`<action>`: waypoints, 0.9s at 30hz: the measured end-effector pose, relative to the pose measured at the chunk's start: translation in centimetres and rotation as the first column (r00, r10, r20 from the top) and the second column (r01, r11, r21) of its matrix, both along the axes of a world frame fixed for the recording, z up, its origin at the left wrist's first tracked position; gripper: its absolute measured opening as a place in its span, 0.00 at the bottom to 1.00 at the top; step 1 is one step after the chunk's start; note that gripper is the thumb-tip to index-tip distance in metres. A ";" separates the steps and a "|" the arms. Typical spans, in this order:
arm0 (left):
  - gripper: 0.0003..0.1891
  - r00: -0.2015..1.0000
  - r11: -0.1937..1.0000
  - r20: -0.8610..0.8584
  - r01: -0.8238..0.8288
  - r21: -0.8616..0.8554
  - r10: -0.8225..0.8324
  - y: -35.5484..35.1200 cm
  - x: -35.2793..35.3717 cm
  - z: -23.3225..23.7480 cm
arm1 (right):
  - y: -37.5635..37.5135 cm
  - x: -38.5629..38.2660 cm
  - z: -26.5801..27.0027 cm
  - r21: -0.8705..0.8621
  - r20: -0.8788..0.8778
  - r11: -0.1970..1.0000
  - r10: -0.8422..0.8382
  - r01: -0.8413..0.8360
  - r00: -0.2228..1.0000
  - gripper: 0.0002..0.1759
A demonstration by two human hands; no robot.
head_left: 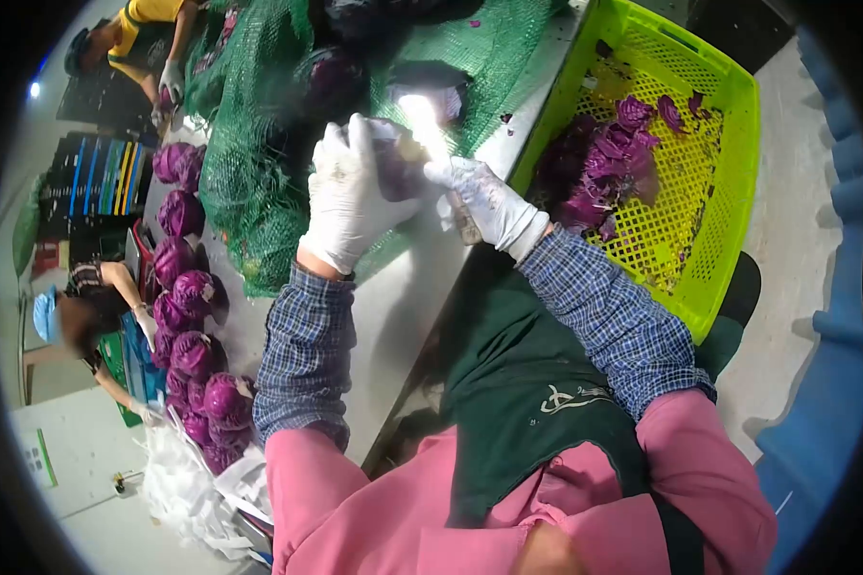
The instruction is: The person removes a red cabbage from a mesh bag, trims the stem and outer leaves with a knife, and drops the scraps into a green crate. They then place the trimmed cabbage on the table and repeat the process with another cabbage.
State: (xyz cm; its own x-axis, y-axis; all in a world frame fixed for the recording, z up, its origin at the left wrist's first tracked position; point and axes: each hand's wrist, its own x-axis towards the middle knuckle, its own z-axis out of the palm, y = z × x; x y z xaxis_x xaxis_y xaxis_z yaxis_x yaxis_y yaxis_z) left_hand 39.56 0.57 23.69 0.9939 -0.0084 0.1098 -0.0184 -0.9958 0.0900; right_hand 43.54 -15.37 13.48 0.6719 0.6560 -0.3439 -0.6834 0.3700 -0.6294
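Note:
My left hand (343, 192), in a white glove, is wrapped round the side of a red cabbage (393, 165) above the table. In my gloved right hand (489, 203) is a knife (428, 129); its blade, bright with glare, lies against or just in front of the cabbage, and the handle end shows below my fist. Glare hides where blade and cabbage meet. Behind them a green mesh sack (259, 153) is spread over the table, with dark red cabbages (332, 81) in and on it.
A lime-green crate (738, 125) at my right holds purple leaf scraps (604, 158). Red cabbages (194, 292) line the table's (379, 316) left side, near white bags (187, 484). Two other people (149, 38) work across at the left.

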 end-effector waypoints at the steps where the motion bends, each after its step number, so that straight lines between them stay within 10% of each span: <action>1: 0.60 0.996 1.000 0.090 0.028 -0.012 -0.027 0.9 0.0 -0.9 | -1.0 -0.2 1.5 -0.034 0.090 0.999 0.022 -0.019 0.996 0.12; 6: 0.59 0.968 0.956 0.249 0.070 -0.286 0.004 -1.6 0.1 0.6 | -6.7 0.3 6.1 -0.041 0.419 0.998 -0.030 0.052 0.908 0.23; 9: 0.56 0.999 0.866 0.041 0.002 -0.499 0.021 -3.8 3.1 -0.8 | -10.2 1.0 5.9 -0.433 0.693 0.865 0.139 0.255 0.708 0.18; 12: 0.44 0.999 0.859 -0.037 -0.005 -0.511 -0.016 -4.9 6.2 -1.8 | -11.6 2.4 2.7 -0.356 0.882 0.502 0.460 0.788 0.106 0.14; 14: 0.39 0.991 0.740 -0.063 0.045 -0.671 -0.117 -5.4 7.0 -1.0 | -11.9 2.2 3.8 -0.523 0.760 0.442 0.629 0.729 0.165 0.12; 27: 0.39 0.989 0.888 -0.126 0.016 -0.460 -0.083 -6.7 8.4 -0.4 | -9.7 12.0 0.8 -0.527 0.549 0.315 0.835 0.789 0.033 0.10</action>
